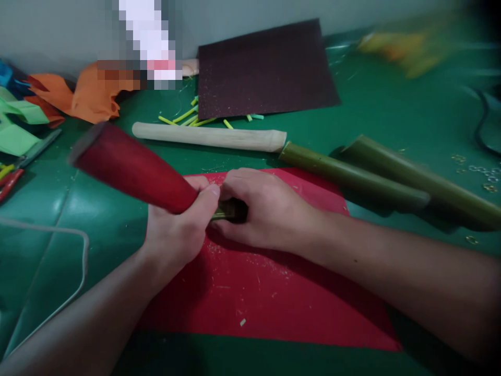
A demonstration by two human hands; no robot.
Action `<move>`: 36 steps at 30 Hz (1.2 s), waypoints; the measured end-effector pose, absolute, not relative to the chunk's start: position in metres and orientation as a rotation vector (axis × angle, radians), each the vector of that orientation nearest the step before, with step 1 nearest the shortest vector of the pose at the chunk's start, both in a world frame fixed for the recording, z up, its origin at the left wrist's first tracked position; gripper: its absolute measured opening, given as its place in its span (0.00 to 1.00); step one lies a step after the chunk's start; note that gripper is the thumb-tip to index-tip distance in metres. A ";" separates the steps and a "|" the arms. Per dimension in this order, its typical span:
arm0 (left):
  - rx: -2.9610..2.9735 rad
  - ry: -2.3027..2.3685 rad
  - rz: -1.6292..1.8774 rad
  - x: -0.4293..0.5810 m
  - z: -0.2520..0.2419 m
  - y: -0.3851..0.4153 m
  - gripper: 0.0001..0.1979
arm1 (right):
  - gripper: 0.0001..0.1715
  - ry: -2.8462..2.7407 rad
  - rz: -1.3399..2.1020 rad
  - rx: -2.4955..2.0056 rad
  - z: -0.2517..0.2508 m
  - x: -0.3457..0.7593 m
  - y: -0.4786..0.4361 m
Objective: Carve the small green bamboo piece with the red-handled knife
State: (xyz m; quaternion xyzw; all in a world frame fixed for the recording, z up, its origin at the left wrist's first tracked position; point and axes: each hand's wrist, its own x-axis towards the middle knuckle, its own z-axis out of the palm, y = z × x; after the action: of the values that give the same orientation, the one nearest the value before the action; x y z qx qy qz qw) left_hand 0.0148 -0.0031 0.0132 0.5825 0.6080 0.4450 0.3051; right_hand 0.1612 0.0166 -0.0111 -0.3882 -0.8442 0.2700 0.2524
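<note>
My left hand [178, 224] is wrapped around a thick red cylinder [135, 169], which tilts up to the left and ends in a dark, blunt face. Close beside it, my right hand [270, 209] curls its fingers around a dark green-brown piece [227, 210]. Most of that piece is hidden by the fingers, and whether it joins the red cylinder I cannot tell. Both hands are above a red sheet [266, 297] strewn with fine shavings and a small pale chip [242, 322].
Behind the sheet lie a pale peeled bamboo stick [209, 137] and two green bamboo lengths [356, 175], [422, 180]. A dark brown sheet [266, 70] covers yellow-green bits. Orange cloth [92, 94], red-handled scissors [11, 183] and a white cable [84, 256] are leftward; small rings [472, 239] rightward.
</note>
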 end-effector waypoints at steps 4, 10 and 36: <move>1.510 1.583 1.314 0.015 0.009 -0.003 0.18 | 0.07 -2.306 0.738 -1.065 -0.011 0.161 0.017; 1.557 1.532 1.281 0.012 0.000 -0.002 0.15 | 0.09 -2.295 0.720 -1.068 -0.011 0.161 0.017; 1.486 1.512 1.357 0.015 0.004 0.000 0.16 | 0.09 -2.346 0.704 -0.984 -0.013 0.163 0.023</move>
State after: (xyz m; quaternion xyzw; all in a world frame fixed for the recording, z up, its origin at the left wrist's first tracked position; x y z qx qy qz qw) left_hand 0.0152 0.0002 0.0036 0.5619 0.5715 0.5132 0.3072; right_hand 0.1626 0.0226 -0.0129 -0.3610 -0.8609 0.2583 0.2486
